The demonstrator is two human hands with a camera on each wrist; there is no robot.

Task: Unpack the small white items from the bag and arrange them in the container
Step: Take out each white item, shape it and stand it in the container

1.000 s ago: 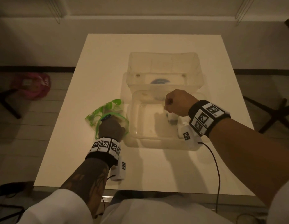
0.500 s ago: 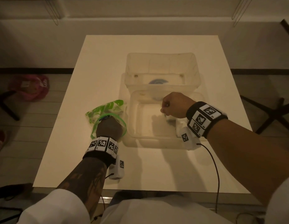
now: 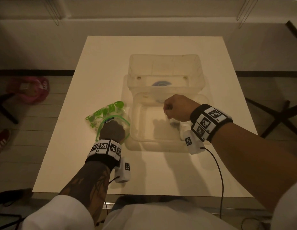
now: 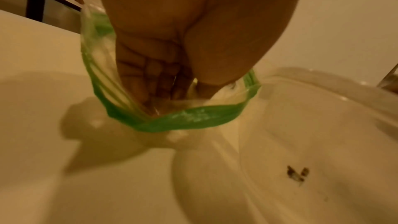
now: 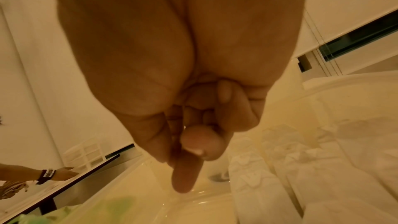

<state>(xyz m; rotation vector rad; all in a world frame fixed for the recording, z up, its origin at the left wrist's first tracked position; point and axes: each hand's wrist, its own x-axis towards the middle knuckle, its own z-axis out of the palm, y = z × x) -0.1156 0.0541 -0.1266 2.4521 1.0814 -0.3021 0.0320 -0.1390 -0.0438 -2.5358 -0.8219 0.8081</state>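
The left hand (image 3: 112,132) is pushed wrist-deep into the open mouth of the bag (image 3: 105,114). In the left wrist view its fingers (image 4: 148,81) run fairly straight and close together, with the thumb alongside, reaching down toward pale, soft-looking contents at the bottom; whether they have hold of anything there cannot be told. The bag is thin, clear, crinkly plastic with a bright green band around its rim (image 4: 185,122) and green leaf-like print on its side, and it lies slumped on the table (image 3: 152,171) just left of the container (image 3: 141,123).

The right hand (image 3: 177,107) hangs over the container with its knuckles up. From the right wrist view the fingers (image 5: 187,176) are curled inward, the thumb folded across them and one finger pointing down; nothing can be made out in its grip.

The container is a shallow, clear plastic tub with rounded corners and a smooth glossy floor. The small white items (image 3: 175,124) in it are hard to make out from the head view, a pale clump with a dark spot under the right hand near the tub's right wall. Behind it, touching or nearly so, stands a deeper clear bin (image 3: 164,63) with ribbed walls and a blue disc showing through its base. The tabletop is matt, smooth and off-white.
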